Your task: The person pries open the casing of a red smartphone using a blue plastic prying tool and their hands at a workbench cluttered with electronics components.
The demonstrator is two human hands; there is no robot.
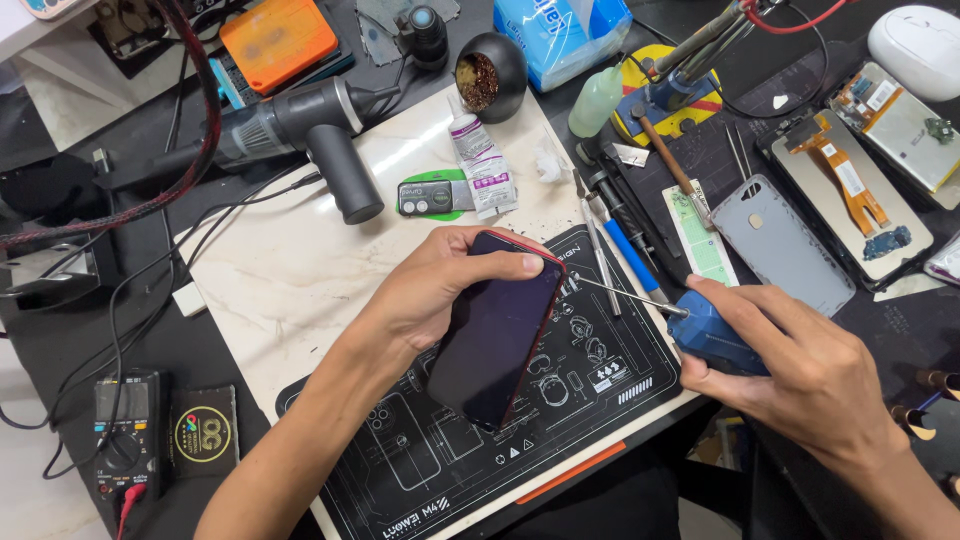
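Left hand [440, 285] grips dark smartphone [497, 330] tilted above black repair mat [600, 385]; right hand [800, 370] closed around blue-handled screwdriver [715, 335], tip at phone's upper edge.

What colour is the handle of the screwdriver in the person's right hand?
Blue. The screwdriver handle shows in the head view, gripped by the right hand.

Even, bright overhead light fills the bench; shadows are short and soft, falling just beneath the hands and under the dark grey pistol-shaped blower [300, 125]. The pale marble-look board [290, 260] reflects light strongly without blowing out. The dark glossy screen of the red-edged phone [497, 335] carries a faint sheen. Focus is sharp centrally; the edges bend slightly with wide-angle distortion.
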